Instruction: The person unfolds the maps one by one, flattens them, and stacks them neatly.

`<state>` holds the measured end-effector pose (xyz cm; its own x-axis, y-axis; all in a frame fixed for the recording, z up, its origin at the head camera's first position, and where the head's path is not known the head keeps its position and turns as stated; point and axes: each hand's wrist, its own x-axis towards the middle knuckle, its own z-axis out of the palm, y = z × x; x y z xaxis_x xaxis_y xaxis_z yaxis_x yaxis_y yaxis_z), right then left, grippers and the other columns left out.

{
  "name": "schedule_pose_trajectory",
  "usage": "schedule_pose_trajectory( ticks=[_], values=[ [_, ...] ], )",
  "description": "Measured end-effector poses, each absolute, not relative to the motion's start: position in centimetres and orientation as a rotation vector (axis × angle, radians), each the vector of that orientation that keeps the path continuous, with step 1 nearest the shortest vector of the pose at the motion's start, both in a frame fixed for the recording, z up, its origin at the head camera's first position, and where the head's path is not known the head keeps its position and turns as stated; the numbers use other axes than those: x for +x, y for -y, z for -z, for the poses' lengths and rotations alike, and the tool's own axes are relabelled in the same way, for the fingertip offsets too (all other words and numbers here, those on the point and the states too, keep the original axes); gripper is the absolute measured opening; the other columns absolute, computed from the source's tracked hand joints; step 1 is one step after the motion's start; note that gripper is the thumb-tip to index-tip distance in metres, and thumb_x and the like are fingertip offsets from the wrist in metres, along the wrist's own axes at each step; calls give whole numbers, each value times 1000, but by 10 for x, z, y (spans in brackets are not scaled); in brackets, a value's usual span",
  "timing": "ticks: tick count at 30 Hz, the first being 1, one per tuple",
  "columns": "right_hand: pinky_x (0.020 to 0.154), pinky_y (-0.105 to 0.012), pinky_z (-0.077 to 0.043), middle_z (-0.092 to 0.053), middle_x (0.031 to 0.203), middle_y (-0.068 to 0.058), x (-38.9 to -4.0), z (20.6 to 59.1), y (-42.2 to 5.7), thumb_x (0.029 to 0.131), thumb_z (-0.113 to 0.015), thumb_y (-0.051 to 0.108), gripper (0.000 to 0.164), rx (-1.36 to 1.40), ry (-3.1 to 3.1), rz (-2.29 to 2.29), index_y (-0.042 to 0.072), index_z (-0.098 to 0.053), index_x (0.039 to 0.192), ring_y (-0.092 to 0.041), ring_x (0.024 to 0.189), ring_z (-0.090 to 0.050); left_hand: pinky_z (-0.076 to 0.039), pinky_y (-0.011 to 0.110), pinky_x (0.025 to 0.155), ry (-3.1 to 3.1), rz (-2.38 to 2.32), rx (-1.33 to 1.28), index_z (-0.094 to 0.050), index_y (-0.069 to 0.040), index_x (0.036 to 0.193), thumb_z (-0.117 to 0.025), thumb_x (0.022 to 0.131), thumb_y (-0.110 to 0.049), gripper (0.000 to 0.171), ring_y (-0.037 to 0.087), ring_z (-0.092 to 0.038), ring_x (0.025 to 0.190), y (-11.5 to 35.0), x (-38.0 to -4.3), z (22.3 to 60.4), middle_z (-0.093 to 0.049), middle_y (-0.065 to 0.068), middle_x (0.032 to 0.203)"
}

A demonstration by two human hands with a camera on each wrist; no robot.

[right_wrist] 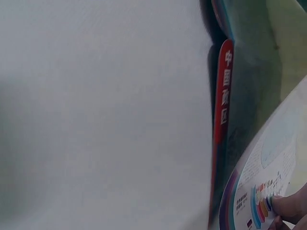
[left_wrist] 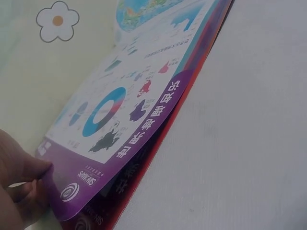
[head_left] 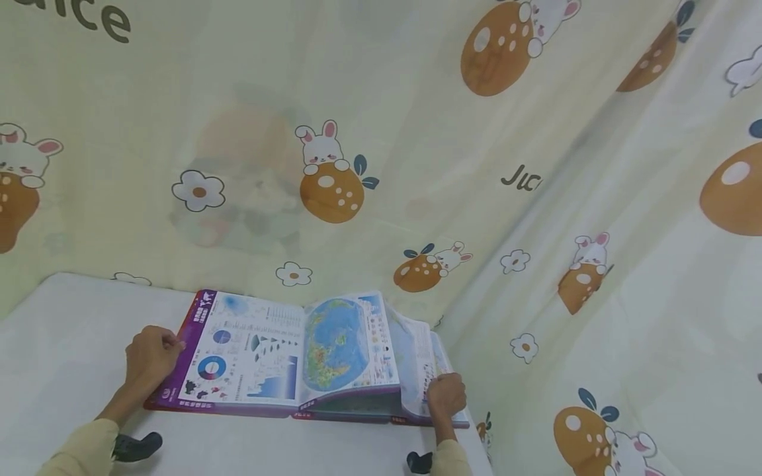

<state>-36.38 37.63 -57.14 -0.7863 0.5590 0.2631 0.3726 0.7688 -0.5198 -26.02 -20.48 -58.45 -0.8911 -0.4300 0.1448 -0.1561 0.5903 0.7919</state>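
A folding world map with a purple border lies partly unfolded on the white table. My left hand pinches its left edge; in the left wrist view, thumb and fingers grip the purple corner, lifted slightly off a red-bordered sheet below. My right hand holds a curved fold at the map's right end. Seen from the right wrist, the thumb presses on that bent panel, and a red edge strip shows beneath. A middle panel with a blue globe map stands raised at its right side.
The white table extends left of and in front of the map. A patterned curtain with rabbits and flowers hangs behind the table and along its right side. Dark straps sit at both wrists.
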Motion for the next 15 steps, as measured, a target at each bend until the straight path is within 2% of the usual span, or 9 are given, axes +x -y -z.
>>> schedule_pose_trajectory(
  ticks=[5,15],
  values=[
    [59,-45,-45,-68,73,-23,-364,578,-384,93,-59,1,16,-731,2543,-585,-10,-67,84,-32,63,-60,-44,32,62,2502,1192,477,-70,19,100,-73,98,-2,21,31,-64,70,207,-258,584,-73,34,88],
    [62,-52,-53,-72,82,-31,-371,584,-395,98,-56,0,19,-760,2535,-532,-13,-66,88,-39,69,-67,-41,30,60,2491,1179,476,-71,18,97,-73,98,-2,20,29,-63,67,213,-258,583,-73,30,83]
  ],
)
